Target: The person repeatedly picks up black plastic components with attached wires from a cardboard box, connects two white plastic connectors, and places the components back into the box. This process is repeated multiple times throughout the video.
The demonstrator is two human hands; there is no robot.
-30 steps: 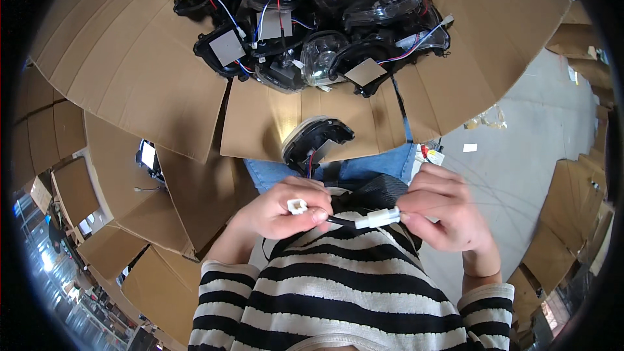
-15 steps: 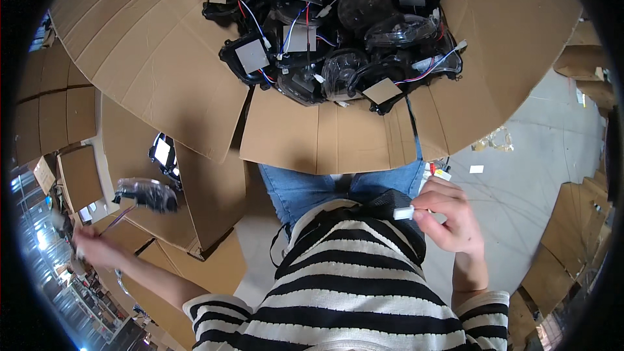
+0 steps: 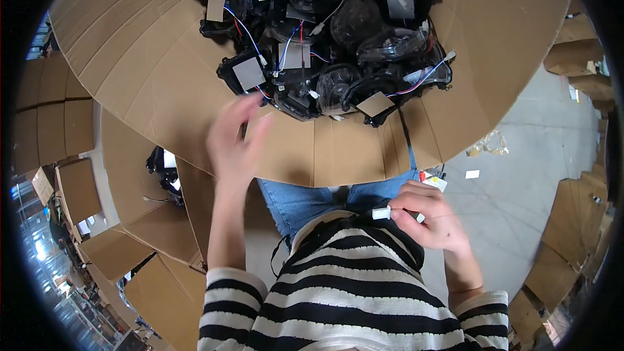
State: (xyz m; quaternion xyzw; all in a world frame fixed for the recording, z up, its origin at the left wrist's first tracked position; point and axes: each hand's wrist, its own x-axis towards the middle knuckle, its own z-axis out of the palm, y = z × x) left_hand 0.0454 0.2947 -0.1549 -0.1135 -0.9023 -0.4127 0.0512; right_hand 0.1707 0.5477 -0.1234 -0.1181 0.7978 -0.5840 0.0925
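Your left hand (image 3: 235,136) has swung in from the far left, where it carried a headlamp half a second ago, to the near edge of the headlamp pile (image 3: 356,19); that lamp is no longer in it. Its grip is spread, thumb well away from the fingers, with nothing visible in it. Motion blurs the fingertips, so you cannot tell whether they touch the nearest lamp or only hover beside its grey square pad (image 3: 249,74).

Your right hand (image 3: 428,218) stays low in front of your waist. Its grip is pressed together, thumb against forefinger, pinching a white plug connector (image 3: 381,213) whose body juts out to the left of your fingertips. A dark piece with a pale end shows on the other side of the thumb; its exact shape is too small to make out.

Ahead of you, the black, clear-lensed headlamps lie heaped on a broad cardboard sheet (image 3: 130,45), several with red, white and blue wires (image 3: 424,80) ending in white plugs. At your left stands a cardboard carton (image 3: 123,159) with a dark lamp unit (image 3: 155,160) in it, partly hidden by the sheet's edge.
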